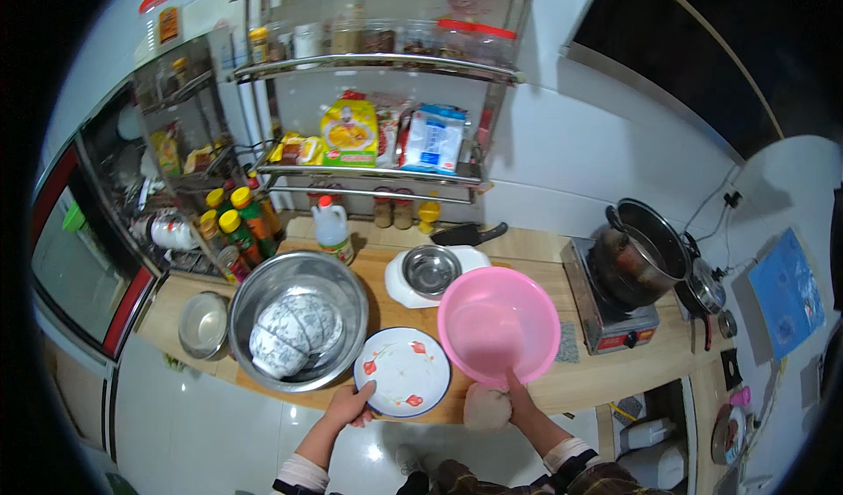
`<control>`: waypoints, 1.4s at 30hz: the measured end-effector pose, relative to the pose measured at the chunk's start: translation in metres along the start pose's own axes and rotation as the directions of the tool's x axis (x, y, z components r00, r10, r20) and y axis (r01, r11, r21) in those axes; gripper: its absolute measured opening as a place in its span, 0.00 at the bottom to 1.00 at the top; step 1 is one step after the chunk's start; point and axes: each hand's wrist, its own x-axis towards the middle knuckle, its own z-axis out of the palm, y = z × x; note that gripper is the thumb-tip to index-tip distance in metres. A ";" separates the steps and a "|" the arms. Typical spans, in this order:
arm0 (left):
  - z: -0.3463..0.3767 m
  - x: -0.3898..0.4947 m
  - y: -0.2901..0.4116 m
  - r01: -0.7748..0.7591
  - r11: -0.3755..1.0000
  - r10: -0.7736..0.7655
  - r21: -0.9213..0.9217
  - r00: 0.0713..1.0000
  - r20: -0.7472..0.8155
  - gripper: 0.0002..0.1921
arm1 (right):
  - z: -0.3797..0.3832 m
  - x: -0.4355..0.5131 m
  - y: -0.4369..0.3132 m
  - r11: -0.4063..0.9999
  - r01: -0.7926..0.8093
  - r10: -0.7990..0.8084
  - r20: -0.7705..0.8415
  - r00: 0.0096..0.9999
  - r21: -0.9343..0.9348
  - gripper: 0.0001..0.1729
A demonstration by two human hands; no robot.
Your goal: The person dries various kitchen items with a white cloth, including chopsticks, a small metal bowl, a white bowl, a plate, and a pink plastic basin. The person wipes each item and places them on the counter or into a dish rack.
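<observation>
My left hand (pixel 350 406) grips the near left rim of a white enamel plate (pixel 403 372) with red flowers and a blue edge, thumb on top. My right hand (pixel 518 396) is at the near rim of a pink plastic basin (pixel 498 324), its thumb inside the rim; its fingers are partly hidden. A beige cloth or sponge (pixel 487 407) hangs beside that hand, below the basin. Left of the plate stands a large steel basin (pixel 299 258) holding a bundle in grey-and-white patterned fabric (pixel 290 330). A small steel bowl (pixel 431 271) rests on a white kitchen scale (pixel 398 283) behind the plate.
A black-handled cleaver (pixel 469 234) lies near the wall. At right, a dark pot (pixel 642 251) sits on a portable gas stove (pixel 619 337). A small metal bowl (pixel 203 326), sauce bottles (pixel 247 221) and a plastic jug (pixel 332 228) stand at left. A metal rack (pixel 375 173) holds jars and packets.
</observation>
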 end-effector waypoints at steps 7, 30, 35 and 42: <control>-0.017 -0.004 0.022 0.060 0.926 -0.201 0.372 0.914 0.351 0.34 | -0.021 0.000 0.000 0.988 0.152 -0.154 -0.191 0.969 -0.024 0.19; 0.211 -0.019 0.102 -0.218 0.976 0.158 0.025 0.777 0.609 0.19 | -0.153 -0.203 -0.022 0.829 0.460 -0.533 -0.200 0.822 -0.319 0.17; 0.308 -0.020 0.110 -0.247 0.967 0.123 0.055 0.650 0.750 0.13 | -0.190 -0.287 -0.008 0.823 0.402 -0.551 -0.385 0.740 -0.402 0.18; 0.433 -0.059 0.104 -0.399 0.886 -0.080 0.236 0.371 0.925 0.12 | -0.230 -0.369 0.061 0.841 0.500 -0.483 -0.702 0.523 -0.206 0.20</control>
